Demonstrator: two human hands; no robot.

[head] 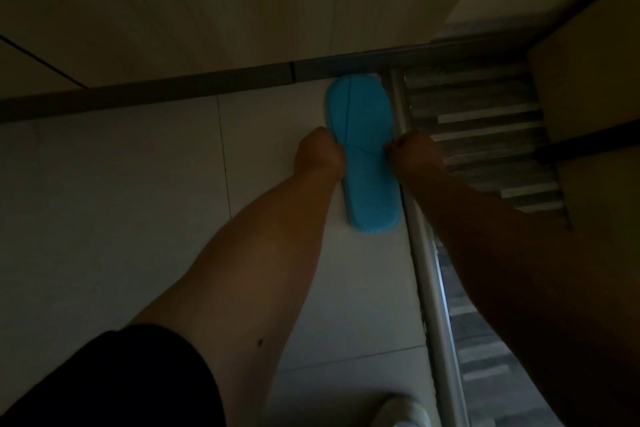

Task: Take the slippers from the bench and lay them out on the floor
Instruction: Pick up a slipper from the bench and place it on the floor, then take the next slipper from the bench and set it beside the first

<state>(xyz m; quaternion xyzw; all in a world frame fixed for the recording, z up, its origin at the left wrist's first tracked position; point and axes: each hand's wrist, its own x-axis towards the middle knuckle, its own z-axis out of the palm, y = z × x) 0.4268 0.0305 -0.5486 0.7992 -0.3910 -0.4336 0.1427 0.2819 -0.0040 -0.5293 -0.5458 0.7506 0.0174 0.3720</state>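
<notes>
On the pale tile floor (138, 218), by the metal rail (429, 288), you're pinching the blue slipper (363, 156) w/ both grips: left hand (320, 152) & right hand (415, 154), fingers curled tight at its sides.

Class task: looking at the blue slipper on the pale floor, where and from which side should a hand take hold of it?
Grip the blue slipper at its narrow waist, pinching the side edges from above. It lies flat, and both hands already flank that waist.
</notes>
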